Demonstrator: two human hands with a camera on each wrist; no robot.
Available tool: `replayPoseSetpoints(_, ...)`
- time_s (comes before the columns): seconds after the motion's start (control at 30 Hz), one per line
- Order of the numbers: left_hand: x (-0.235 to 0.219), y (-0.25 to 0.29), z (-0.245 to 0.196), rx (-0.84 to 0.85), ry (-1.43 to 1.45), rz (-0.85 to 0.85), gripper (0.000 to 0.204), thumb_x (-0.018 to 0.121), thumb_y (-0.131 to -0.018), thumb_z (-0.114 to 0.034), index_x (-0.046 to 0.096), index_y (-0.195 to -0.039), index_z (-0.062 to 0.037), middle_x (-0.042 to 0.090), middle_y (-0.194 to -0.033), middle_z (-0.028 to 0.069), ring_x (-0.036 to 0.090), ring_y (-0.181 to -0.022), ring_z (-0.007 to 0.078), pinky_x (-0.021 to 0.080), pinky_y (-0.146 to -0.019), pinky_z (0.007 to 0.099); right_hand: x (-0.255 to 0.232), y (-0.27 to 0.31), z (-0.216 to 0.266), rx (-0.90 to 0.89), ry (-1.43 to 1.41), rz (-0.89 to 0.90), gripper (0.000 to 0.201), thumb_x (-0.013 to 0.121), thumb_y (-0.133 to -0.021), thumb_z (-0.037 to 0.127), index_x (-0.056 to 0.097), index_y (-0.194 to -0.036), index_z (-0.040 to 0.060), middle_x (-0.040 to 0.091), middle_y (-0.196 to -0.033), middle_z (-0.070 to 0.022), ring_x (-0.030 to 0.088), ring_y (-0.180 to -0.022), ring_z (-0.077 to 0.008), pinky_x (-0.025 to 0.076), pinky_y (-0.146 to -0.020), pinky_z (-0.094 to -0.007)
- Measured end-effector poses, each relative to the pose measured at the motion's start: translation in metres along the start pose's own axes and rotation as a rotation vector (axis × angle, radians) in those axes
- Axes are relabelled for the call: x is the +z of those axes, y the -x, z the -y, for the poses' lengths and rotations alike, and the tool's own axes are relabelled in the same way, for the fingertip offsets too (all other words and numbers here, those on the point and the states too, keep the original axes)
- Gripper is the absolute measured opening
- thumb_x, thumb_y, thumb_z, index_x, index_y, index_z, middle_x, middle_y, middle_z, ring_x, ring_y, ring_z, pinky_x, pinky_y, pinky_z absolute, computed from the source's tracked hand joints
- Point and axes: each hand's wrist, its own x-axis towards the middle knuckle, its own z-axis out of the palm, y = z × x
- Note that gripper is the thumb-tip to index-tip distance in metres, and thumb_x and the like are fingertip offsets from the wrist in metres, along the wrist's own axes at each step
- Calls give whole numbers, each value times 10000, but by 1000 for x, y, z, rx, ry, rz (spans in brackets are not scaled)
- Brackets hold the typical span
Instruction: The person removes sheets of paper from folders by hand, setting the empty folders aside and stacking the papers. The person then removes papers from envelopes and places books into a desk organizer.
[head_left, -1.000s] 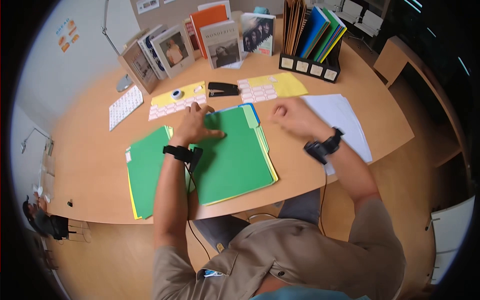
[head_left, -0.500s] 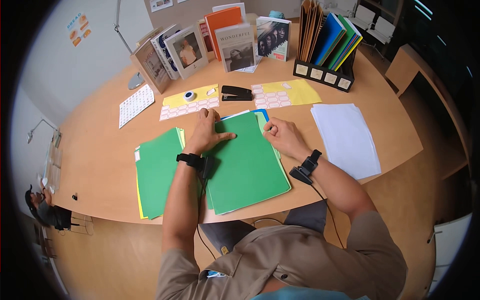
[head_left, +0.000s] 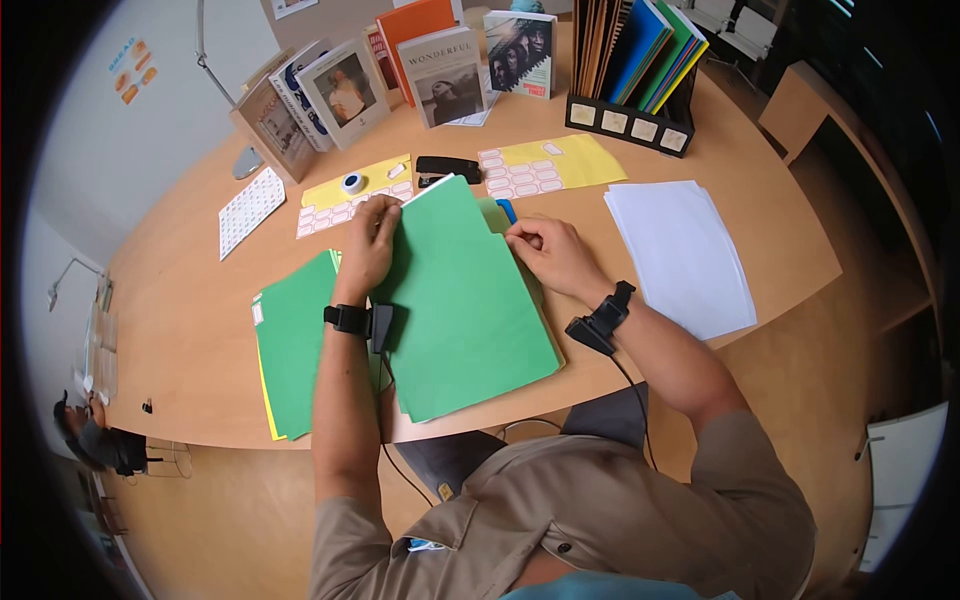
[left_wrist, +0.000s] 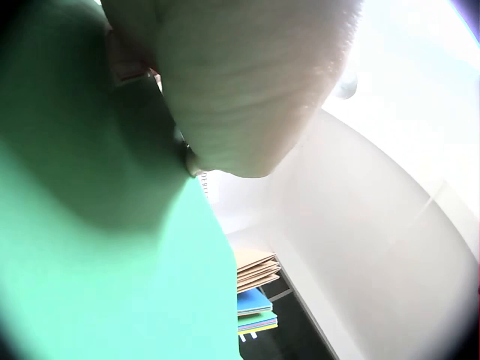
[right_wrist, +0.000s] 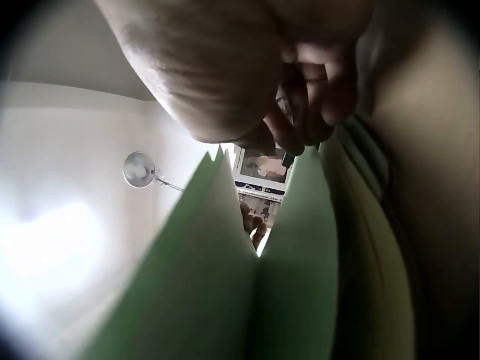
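A green file folder (head_left: pixel 465 290) lies on top of a small stack in front of the person, its top cover lifted and tilted. My left hand (head_left: pixel 370 245) grips the folder's upper left corner, fingers behind it; in the left wrist view the palm (left_wrist: pixel 247 82) is close against the green cover. At the right edge, near the tabs, my right hand (head_left: pixel 555 255) pinches a folder edge. From the right wrist, two green leaves (right_wrist: pixel 300 247) stand spread apart in a V, with yellowish folders beside them. A blue folder (head_left: pixel 507 210) shows at the top.
Another green folder stack (head_left: pixel 298 350) lies at left, white paper (head_left: pixel 680 260) at right. Behind are a black stapler (head_left: pixel 447 168), label sheets (head_left: pixel 522 178) on yellow backing, and a small round white item (head_left: pixel 352 183). Books (head_left: pixel 445 85) and a black file holder (head_left: pixel 628 125) stand farther back.
The right hand has come in from the right to the folder's edge. The left hand has shifted from lying over the folder to gripping its corner, and the top cover has lifted.
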Motion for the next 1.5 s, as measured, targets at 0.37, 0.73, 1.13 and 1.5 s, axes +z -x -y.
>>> replayPoseSetpoints(0.37,2,-3,11,-56,-23,29,184,597,-1121,-142,648,-1158,31,633,-992,18,548,-975,102,461,-899,251,10,0,-5,81,-441,219,381,502,-1165,250,725,-1208,-56,760,-1076,-26,663,-970,-81,539,-896,-254)
replayPoseSetpoints(0.73,18,6,-18,52,-175,79,171,539,-1089,-58,668,-1199,-40,604,-883,126,565,-809,239,499,-804,356,11,1,2,203,-647,322,278,530,-1158,254,689,-1109,31,712,-935,25,679,-817,-62,584,-726,-259)
replayPoseSetpoints(1.13,19,7,-34,14,-139,108,149,520,-1072,-15,614,-1169,-80,544,-836,102,520,-763,228,463,-735,373,13,0,-1,253,-556,387,193,584,-1121,186,672,-1165,20,722,-911,0,694,-737,-85,600,-678,-250)
replayPoseSetpoints(1.5,12,7,-28,-12,-349,79,245,675,-961,-201,666,-1122,-16,718,-1027,207,692,-830,361,559,-826,480,11,-3,-22,151,-328,92,129,628,-1067,106,670,-1003,2,677,-751,33,493,-629,-18,377,-563,-232)
